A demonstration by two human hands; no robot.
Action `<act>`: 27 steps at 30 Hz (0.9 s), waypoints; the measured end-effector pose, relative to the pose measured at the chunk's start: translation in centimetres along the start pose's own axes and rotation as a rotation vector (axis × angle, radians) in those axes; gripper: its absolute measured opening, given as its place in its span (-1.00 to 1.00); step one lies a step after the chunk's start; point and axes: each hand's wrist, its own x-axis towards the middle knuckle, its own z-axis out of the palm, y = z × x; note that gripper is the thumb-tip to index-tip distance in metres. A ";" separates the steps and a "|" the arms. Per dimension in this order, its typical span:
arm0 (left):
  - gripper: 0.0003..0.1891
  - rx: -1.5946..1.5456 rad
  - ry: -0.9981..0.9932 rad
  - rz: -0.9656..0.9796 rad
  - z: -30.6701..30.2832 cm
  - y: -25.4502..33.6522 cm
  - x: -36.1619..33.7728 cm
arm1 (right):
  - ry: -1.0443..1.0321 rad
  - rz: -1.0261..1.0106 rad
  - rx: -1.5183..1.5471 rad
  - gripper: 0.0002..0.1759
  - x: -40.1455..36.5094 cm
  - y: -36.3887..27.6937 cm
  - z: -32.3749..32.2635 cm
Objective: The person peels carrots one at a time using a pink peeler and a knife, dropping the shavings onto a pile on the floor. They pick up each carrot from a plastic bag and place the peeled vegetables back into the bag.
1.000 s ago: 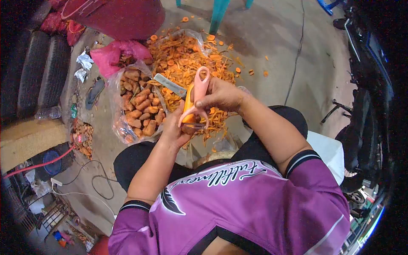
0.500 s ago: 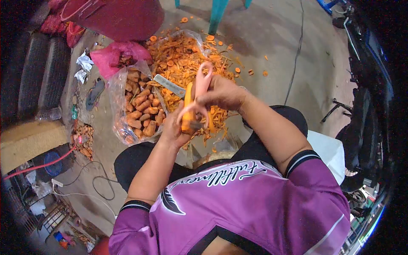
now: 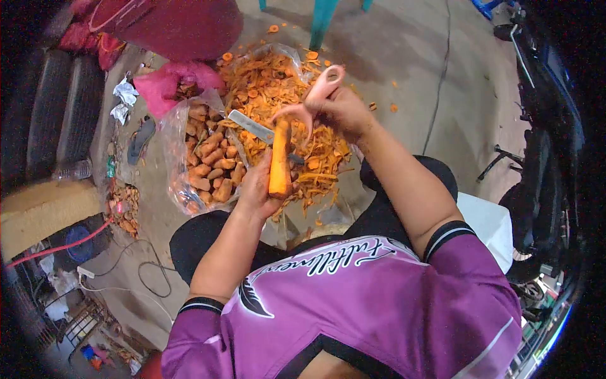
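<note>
In the head view my left hand [image 3: 257, 188] is wrapped round the lower end of a carrot [image 3: 280, 165], which stands nearly upright and is bright orange where its skin is off. My right hand [image 3: 344, 115] grips a pink peeler [image 3: 320, 88], its forked head close by the carrot's upper end. A knife blade [image 3: 250, 125] juts out to the left of the carrot; its handle end is hidden. Under both hands spreads a heap of orange peelings and slices [image 3: 268, 85]. Unpeeled carrots [image 3: 211, 151] fill a clear plastic bag left of the heap.
A large red tub [image 3: 183, 28] stands at the back left, with a pink mesh sack [image 3: 158, 88] before it. Tyres [image 3: 81, 107] line the left side. A teal stool leg [image 3: 324, 24] is at the back, and a cable [image 3: 442, 79] runs along the floor.
My right hand has moved the peeler up and away from me, from the carrot's lower part to its upper end. The left hand stays almost in place, holding the carrot.
</note>
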 end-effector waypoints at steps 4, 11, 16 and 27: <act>-0.61 -0.040 0.089 -0.004 1.6 0.3 -0.8 | -0.344 0.238 0.070 -0.76 -2.4 1.1 3.1; -0.64 -0.033 -0.128 -0.113 -0.3 -0.3 -0.1 | -0.010 0.013 -0.133 -0.80 0.6 1.3 -0.9; -0.62 0.035 -0.022 -0.012 0.7 0.0 -0.5 | 0.201 -0.011 -0.074 -0.83 1.4 0.1 -2.0; -0.68 -0.096 -0.086 0.002 1.2 0.2 -0.5 | -0.380 0.330 0.142 -0.67 -3.0 1.4 3.9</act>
